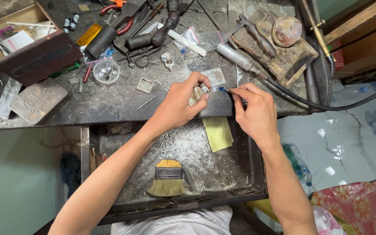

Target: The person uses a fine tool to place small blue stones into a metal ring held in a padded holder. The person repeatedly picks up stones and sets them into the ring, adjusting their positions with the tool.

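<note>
My left hand (180, 104) pinches a small silver ring (204, 88) between thumb and fingers at the front edge of the dark workbench (109, 102). My right hand (254, 114) grips a thin pointed tool (236, 94), its tip touching a small blue stone (221, 89) right beside the ring. Both hands work above an open metal drawer (196, 161) dusted with silver filings.
In the drawer lie a flat brush (167, 177) and a yellow cloth (217, 133). The bench holds pliers (118, 17), a flexible-shaft handpiece (238, 58), a round dish of small parts (106, 71), a metal block (38, 101) and an open wooden box (27, 41).
</note>
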